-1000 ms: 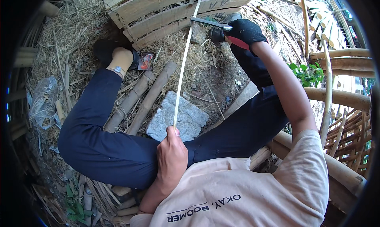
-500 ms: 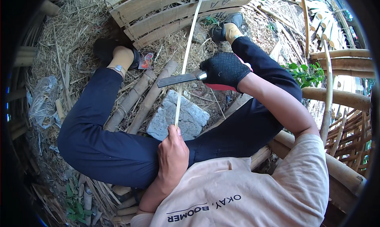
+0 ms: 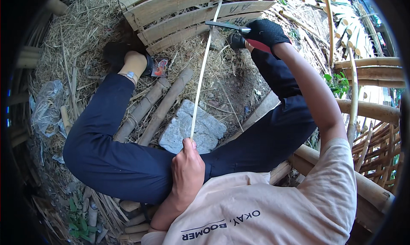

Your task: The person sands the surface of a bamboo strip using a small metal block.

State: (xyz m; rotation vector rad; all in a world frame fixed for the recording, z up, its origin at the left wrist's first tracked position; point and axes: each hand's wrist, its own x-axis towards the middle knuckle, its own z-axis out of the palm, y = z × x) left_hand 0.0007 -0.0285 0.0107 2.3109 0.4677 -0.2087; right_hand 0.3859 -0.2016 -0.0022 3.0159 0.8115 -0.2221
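My bare left hand (image 3: 188, 167) is closed round the near end of a long, thin bamboo strip (image 3: 200, 80), close to my lap. The strip runs away from me over a grey stone block (image 3: 181, 124) and reaches the slatted wooden crate. My right hand (image 3: 270, 33), in a black and red glove, is wrapped round the handle of a knife, which the fingers mostly hide. The knife's flat, broad blade (image 3: 224, 26) points left and lies across the strip near its far part, just in front of the crate.
The slatted wooden crate (image 3: 192, 16) stands ahead. Two bamboo poles (image 3: 166, 104) lie left of the stone. A crumpled plastic bag (image 3: 48, 106) is at far left among straw. Bamboo rails (image 3: 367, 108) and cut poles (image 3: 348, 29) are on the right.
My right hand has moved away from me with the knife, so the blade now crosses the strip much farther out. My left hand has stayed nearly in place, holding the strip's end.
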